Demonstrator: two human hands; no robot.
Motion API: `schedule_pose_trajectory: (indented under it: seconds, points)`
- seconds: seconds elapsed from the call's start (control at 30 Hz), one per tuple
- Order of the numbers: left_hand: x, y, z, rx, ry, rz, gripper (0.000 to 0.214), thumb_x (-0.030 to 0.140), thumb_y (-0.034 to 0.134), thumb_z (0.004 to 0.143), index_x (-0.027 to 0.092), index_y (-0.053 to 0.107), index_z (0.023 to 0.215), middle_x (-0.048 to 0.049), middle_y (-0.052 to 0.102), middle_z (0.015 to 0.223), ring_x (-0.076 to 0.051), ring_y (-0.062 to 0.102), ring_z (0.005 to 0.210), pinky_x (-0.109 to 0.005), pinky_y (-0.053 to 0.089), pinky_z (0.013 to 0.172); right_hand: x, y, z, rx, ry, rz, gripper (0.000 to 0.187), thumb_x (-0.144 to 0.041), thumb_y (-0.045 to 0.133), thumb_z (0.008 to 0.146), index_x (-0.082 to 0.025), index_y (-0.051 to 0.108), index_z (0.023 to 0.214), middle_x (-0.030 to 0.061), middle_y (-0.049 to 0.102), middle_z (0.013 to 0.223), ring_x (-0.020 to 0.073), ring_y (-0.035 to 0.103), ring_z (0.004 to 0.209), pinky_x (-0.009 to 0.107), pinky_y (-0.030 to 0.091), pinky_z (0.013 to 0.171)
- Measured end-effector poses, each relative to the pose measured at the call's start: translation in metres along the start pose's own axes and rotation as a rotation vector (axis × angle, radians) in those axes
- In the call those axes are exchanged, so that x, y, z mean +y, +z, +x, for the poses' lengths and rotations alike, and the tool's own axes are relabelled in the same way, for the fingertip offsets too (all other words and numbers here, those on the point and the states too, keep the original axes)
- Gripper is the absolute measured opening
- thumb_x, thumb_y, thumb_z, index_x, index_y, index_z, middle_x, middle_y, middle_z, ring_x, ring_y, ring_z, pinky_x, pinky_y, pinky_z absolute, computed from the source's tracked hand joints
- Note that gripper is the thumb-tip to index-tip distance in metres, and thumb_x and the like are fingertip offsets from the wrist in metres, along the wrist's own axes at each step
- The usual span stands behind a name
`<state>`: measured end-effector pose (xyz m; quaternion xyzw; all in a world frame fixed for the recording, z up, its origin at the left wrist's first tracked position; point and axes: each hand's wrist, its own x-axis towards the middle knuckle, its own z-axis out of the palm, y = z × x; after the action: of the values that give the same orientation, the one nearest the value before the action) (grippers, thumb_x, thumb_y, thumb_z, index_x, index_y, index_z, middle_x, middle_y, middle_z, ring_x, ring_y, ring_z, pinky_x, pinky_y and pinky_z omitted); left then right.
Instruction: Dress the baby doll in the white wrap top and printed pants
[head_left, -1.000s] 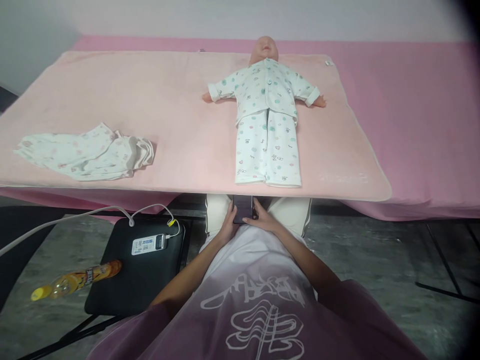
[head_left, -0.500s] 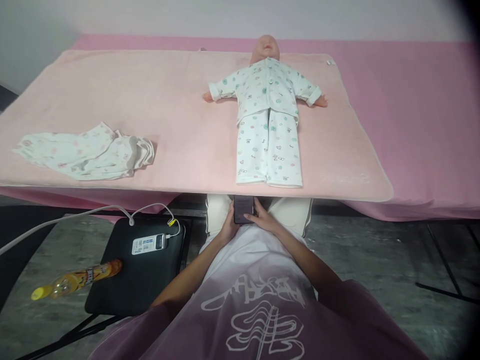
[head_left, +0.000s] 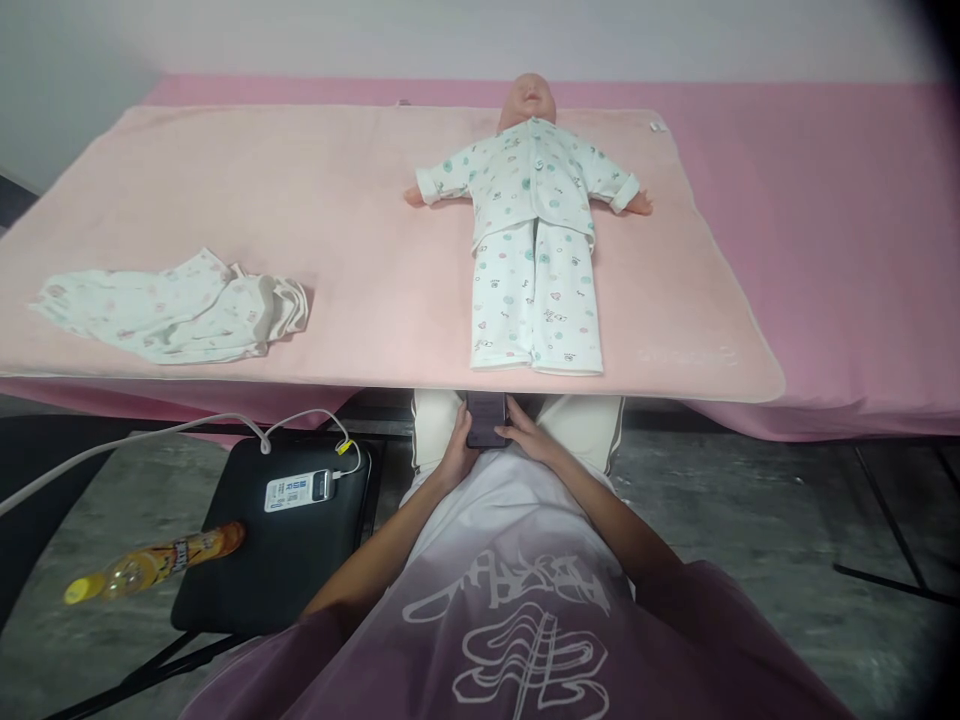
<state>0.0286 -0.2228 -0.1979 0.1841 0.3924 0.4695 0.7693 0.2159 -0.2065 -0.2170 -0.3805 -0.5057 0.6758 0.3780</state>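
My left hand [head_left: 455, 455] and my right hand [head_left: 526, 436] rest in my lap, both closed around a dark phone [head_left: 486, 418] held just under the table's near edge. On the pale pink blanket [head_left: 360, 230] ahead lies a baby doll [head_left: 534, 215] on its back, arms spread, dressed in white patterned pyjamas. A crumpled set of white baby clothes [head_left: 176, 310] lies on the blanket at the left.
The pink-covered bed [head_left: 832, 250] extends to the right. Left of my knees stands a black stool [head_left: 277, 540] with a power bank [head_left: 298, 490] on a white cable [head_left: 150, 432]. An orange drink bottle [head_left: 154, 560] lies at its left edge. Grey floor lies around it.
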Motion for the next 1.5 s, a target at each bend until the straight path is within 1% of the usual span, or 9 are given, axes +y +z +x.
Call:
schedule_pose_trajectory:
  seconds: [0.17,0.3,0.6,0.8,0.97,1.07,1.17,1.3,1.5]
  points:
    - [0.0,0.002,0.002,-0.014,0.026,-0.006,0.063,0.057,0.068,0.101,0.034,0.053,0.158,-0.0044,0.064,0.156,-0.029,0.053,0.151,-0.046,0.044,0.125,0.003,-0.003,-0.001,-0.023,0.014,0.022,0.104,-0.055,0.082,0.089,-0.035,0.029,0.175,0.0037,0.047,0.171,0.0289,0.046,0.156,0.05,0.028,0.136]
    - [0.001,0.003,0.001,-0.044,0.045,-0.021,0.058,0.059,0.068,0.101,0.032,0.059,0.151,-0.0052,0.066,0.154,-0.028,0.054,0.15,-0.044,0.044,0.125,0.004,-0.005,-0.001,-0.04,0.01,0.029,0.102,-0.057,0.082,0.089,-0.035,0.03,0.174,0.0035,0.044,0.174,0.0288,0.042,0.16,0.05,0.024,0.137]
    - [0.001,0.0,0.0,-0.04,0.004,-0.042,0.064,0.059,0.068,0.101,0.035,0.053,0.158,-0.0044,0.066,0.154,-0.027,0.057,0.148,-0.044,0.044,0.125,0.007,-0.004,0.0,-0.02,-0.006,0.008,0.106,-0.062,0.084,0.087,-0.032,0.032,0.174,0.0061,0.041,0.175,0.0291,0.041,0.161,0.05,0.023,0.138]
    - [-0.001,-0.003,0.001,-0.076,0.017,-0.026,0.06,0.059,0.061,0.105,0.033,0.052,0.158,-0.0055,0.064,0.155,-0.027,0.057,0.148,-0.043,0.044,0.124,0.006,-0.005,-0.002,-0.04,-0.012,-0.014,0.103,-0.061,0.079,0.092,-0.031,0.028,0.175,0.0076,0.038,0.176,0.0298,0.04,0.161,0.052,0.023,0.138]
    - [-0.001,-0.003,0.001,-0.064,0.017,-0.037,0.063,0.059,0.064,0.103,0.032,0.052,0.159,-0.0062,0.065,0.155,-0.027,0.057,0.147,-0.042,0.044,0.124,0.005,-0.005,-0.002,-0.041,-0.004,0.008,0.104,-0.063,0.08,0.09,-0.031,0.029,0.175,0.0067,0.037,0.178,0.0291,0.037,0.163,0.049,0.023,0.138]
    - [0.0,-0.001,0.0,-0.052,0.004,-0.046,0.066,0.06,0.066,0.102,0.033,0.051,0.161,-0.0051,0.065,0.155,-0.027,0.056,0.149,-0.042,0.044,0.125,0.004,-0.005,-0.002,-0.036,-0.016,-0.011,0.1,-0.061,0.081,0.091,-0.031,0.033,0.173,0.0078,0.045,0.173,0.0293,0.043,0.159,0.05,0.027,0.136]
    - [0.001,0.002,-0.001,-0.034,0.006,-0.038,0.065,0.06,0.066,0.102,0.034,0.052,0.161,-0.0039,0.062,0.159,-0.028,0.053,0.152,-0.042,0.043,0.126,0.004,-0.001,0.0,-0.019,-0.026,-0.047,0.096,-0.056,0.082,0.092,-0.03,0.034,0.171,0.0108,0.054,0.164,0.0293,0.054,0.149,0.051,0.038,0.131]
    - [0.0,0.002,-0.002,-0.037,0.028,-0.028,0.065,0.058,0.065,0.104,0.035,0.049,0.162,-0.0037,0.06,0.161,-0.028,0.051,0.154,-0.044,0.041,0.128,0.005,0.005,0.004,0.037,-0.045,-0.058,0.098,-0.055,0.082,0.091,-0.029,0.032,0.171,0.0131,0.056,0.16,0.0283,0.057,0.145,0.047,0.048,0.123]
    - [-0.002,-0.003,0.0,-0.063,0.036,-0.033,0.066,0.059,0.064,0.104,0.033,0.049,0.163,-0.006,0.062,0.159,-0.029,0.052,0.153,-0.045,0.042,0.128,0.002,0.007,0.003,0.049,-0.026,-0.043,0.099,-0.056,0.083,0.09,-0.028,0.033,0.171,0.0127,0.06,0.156,0.0281,0.059,0.144,0.047,0.048,0.123]
